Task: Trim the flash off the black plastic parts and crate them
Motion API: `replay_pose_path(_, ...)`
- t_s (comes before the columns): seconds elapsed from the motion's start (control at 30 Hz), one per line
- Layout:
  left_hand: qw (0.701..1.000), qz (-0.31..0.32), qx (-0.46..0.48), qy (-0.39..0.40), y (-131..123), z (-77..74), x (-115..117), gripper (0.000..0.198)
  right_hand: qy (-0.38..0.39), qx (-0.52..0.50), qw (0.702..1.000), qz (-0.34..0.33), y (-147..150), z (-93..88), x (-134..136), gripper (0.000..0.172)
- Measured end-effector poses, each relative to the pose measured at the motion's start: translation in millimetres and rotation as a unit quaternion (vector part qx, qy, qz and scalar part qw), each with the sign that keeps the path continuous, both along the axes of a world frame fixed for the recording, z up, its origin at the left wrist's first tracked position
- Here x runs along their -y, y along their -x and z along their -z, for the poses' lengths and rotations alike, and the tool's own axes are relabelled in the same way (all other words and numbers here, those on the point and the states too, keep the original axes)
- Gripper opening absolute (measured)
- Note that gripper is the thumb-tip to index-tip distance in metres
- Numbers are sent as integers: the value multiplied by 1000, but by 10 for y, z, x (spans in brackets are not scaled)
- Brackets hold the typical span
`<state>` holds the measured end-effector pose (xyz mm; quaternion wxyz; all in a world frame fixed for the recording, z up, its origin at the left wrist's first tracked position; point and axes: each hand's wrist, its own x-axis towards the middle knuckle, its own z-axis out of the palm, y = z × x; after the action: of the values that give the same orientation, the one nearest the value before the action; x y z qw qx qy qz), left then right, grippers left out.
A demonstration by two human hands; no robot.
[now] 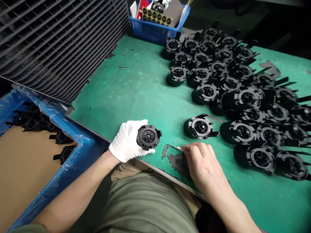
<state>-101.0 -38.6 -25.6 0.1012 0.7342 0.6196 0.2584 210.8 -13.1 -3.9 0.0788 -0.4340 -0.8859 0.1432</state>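
My left hand [127, 140], in a white glove, is closed around a round black plastic housing [148, 137]. Its ringed end with small tabs faces up towards me, over the near edge of the table. A slim silver craft knife [178, 148] is pinched in my bare right hand [202, 163]; its thin tip points left towards the housing and stays apart from it. Just beyond my right hand, a single black housing [201, 127] stands on the green table mat [116, 90]. Part of the knife's handle is hidden by my fingers.
Many similar black housings [245, 129] stand in rows on the right. A blue bin [155, 30] with sticker sheets sits at the back. Stacked black grilles [60, 42] rise at left, above a blue plastic-lined box [80, 142] holding parts and cardboard.
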Motion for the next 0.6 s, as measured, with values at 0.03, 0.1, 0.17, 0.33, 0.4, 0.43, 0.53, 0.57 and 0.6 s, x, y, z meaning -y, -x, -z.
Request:
replay_pose_path(0.03, 1000, 1, 0, -3, 0, -1, -3, 109, 2, -1, 1000, -4, 3, -2, 7, 16)
replay_pose_path(0.1, 1000, 4, -1, -11, -1, 1, -9, 108, 3, -14, 1000, -8, 7, -16, 11, 12)
replay_pose_path(0.17, 1000, 8, -2, -18, -1, 6, -14, 107, 11, -53, 999, 2, 21, -53, 3, 12)
replay_pose_path(0.33, 1000, 5, -8, -11, -4, 5, -12, 109, 68, -63, 996, -11, 174, -202, -34, 33)
replay_pose_path(0.4, 1000, -1, -13, -10, -6, 1, -7, 110, 65, -27, 997, -44, 264, -235, -58, 36)
replay_pose_path(0.43, 1000, -2, -15, -11, -6, 0, -5, 110, 56, -15, 997, -57, 303, -239, -75, 35)
replay_pose_path(0.53, 1000, -1, -15, -10, -5, 1, -4, 108, 0, 1, 997, -76, 373, -216, -132, 33)
replay_pose_path(0.57, 1000, 1, -14, -11, -4, 3, -5, 108, -23, 8, 996, -82, 381, -204, -151, 33)
replay_pose_path(0.6, 1000, 2, -13, -14, -3, 4, -7, 108, -43, 16, 995, -88, 383, -193, -168, 33)
